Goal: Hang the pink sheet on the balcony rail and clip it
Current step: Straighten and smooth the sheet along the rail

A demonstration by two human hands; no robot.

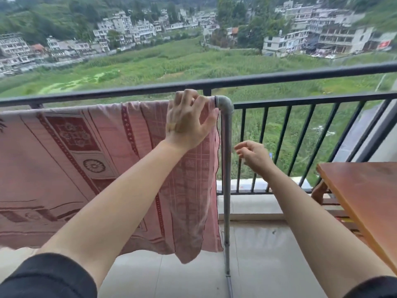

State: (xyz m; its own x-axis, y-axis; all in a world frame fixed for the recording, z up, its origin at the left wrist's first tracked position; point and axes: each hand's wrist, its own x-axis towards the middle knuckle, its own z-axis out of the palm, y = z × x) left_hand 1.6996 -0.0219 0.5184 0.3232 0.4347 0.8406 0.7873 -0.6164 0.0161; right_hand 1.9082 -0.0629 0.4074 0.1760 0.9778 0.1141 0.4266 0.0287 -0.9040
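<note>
The pink sheet [71,160], patterned with dark red borders, hangs over a grey metal pipe rail whose elbow joint [225,105] and upright post stand just inside the black balcony railing [300,79]. My left hand [189,119] rests on top of the sheet at its right end, fingers spread over the pipe beside the elbow. My right hand [253,154] hovers lower, right of the post, with its fingers loosely curled and nothing visible in them. No clip is in view.
An orange-brown wooden table [365,190] stands at the right, near the railing. The tiled balcony floor [268,254] lies below. Beyond the railing are green fields and buildings.
</note>
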